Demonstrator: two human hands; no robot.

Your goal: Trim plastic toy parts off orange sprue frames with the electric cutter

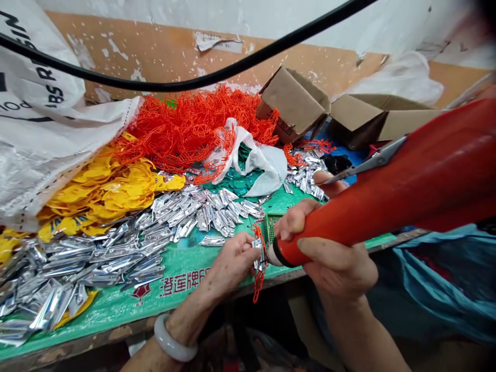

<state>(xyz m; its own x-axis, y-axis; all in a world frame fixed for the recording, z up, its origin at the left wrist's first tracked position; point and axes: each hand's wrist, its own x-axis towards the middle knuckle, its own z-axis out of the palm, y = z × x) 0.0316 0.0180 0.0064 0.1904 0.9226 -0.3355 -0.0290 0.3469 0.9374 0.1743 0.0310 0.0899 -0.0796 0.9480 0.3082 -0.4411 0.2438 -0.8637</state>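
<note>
My left hand (234, 261) is closed in a pinch, with a pale bracelet on its wrist. Between its fingertips is a small silver plastic piece (257, 249) joined with an orange-red frame piece (257, 289), held just over the table's front edge. My right hand (337, 258) wraps around a thick red power screwdriver (372, 201) with a grey lever along its top. The tool's white nose (273, 254) meets or nearly meets the held pieces; its very tip is hidden. Behind them stands a small green basket (272, 225).
Silver pieces (127, 248) lie heaped on the green-covered table (127, 310). Behind are yellow parts (104, 186), a tangle of orange-red frames (186, 129), a white bag with green parts (267, 165) and cardboard boxes (296, 101). A black hose (201, 82) hangs across the top.
</note>
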